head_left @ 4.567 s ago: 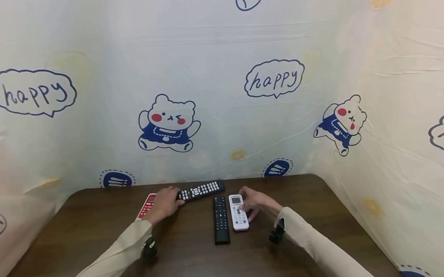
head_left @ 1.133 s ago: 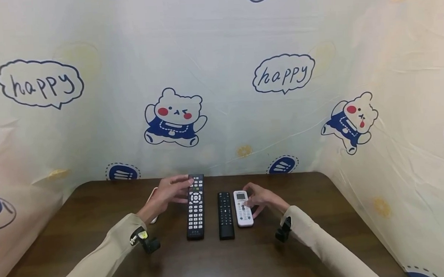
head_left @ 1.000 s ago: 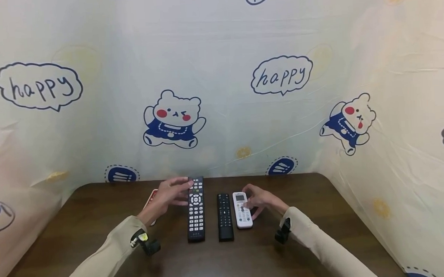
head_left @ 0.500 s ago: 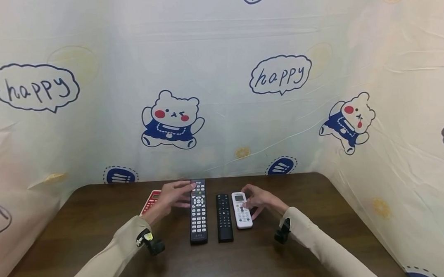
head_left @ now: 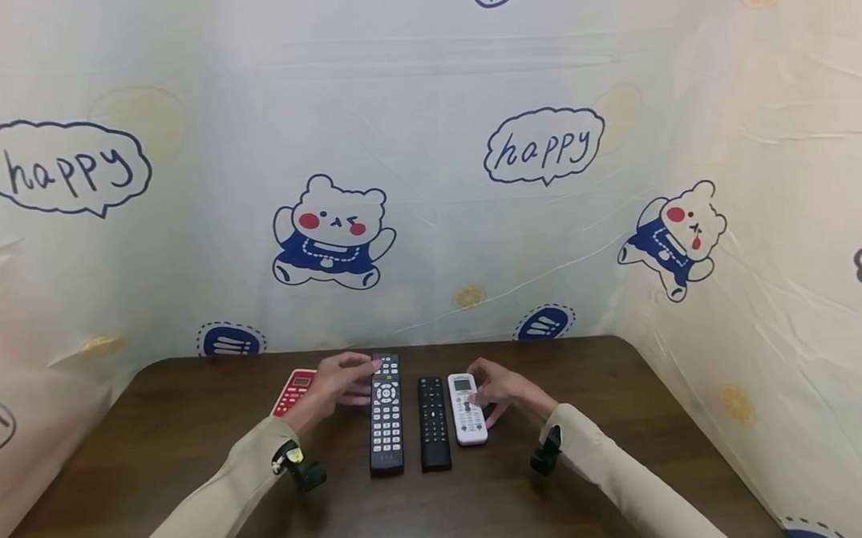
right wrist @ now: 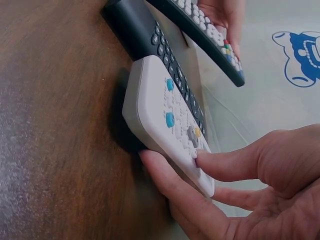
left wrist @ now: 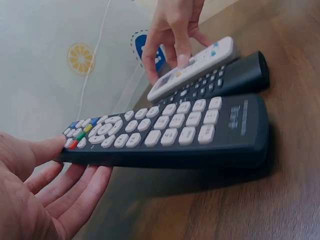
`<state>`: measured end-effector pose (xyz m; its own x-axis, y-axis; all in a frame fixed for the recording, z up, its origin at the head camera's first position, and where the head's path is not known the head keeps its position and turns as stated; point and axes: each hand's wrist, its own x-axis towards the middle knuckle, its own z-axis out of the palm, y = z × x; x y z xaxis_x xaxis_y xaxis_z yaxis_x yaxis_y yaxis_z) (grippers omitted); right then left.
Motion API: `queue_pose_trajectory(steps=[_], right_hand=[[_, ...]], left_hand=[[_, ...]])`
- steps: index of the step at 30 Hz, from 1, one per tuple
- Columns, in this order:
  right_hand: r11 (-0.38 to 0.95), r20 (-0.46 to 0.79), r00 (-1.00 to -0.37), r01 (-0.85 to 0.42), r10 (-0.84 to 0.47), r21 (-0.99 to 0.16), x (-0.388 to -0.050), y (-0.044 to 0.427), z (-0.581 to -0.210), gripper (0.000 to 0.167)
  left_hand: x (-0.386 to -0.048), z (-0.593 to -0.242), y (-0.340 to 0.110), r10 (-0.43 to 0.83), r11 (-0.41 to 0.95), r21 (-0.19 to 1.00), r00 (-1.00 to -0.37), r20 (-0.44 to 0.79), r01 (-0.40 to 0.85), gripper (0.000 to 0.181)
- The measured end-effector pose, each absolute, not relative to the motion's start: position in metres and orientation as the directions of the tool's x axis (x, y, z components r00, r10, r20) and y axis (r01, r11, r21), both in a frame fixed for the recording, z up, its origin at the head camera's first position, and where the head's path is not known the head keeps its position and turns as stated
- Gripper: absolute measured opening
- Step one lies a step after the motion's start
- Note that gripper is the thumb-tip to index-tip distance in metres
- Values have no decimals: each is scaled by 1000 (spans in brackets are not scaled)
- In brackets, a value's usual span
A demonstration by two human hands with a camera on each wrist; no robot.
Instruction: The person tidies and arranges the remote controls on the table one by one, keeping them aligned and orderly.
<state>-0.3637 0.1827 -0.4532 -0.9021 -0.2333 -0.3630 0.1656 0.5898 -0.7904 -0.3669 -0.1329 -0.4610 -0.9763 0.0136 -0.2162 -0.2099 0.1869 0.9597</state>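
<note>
My left hand pinches the far end of a long black remote control with white buttons, thumb on top and fingers beneath. In the left wrist view that end is raised off the table, and the near end sits low, close to it. To its right lies a slimmer black remote, touched by neither hand. Beside that is a white air-conditioner remote with a small screen. My right hand grips this white remote, its thumb on the buttons and fingers along the side.
A red and white calculator lies behind my left wrist, partly covered by it. All stand on a dark brown wooden table. A printed curtain closes off the back and sides, right at the table's far edge.
The long black remote lay slanted at the back; my left hand has swung it round parallel to the others, and lately lowered it slightly. My right hand stays on the white remote.
</note>
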Motion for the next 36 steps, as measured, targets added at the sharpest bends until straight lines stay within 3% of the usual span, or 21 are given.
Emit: queue_pose_trajectory(steps=[36], right_hand=[[594,-365,-901,163,-236,-788,-366,182,-455,56]], left_hand=[[-374,-487,-131,56,226,953,-974,-219,-201,40]])
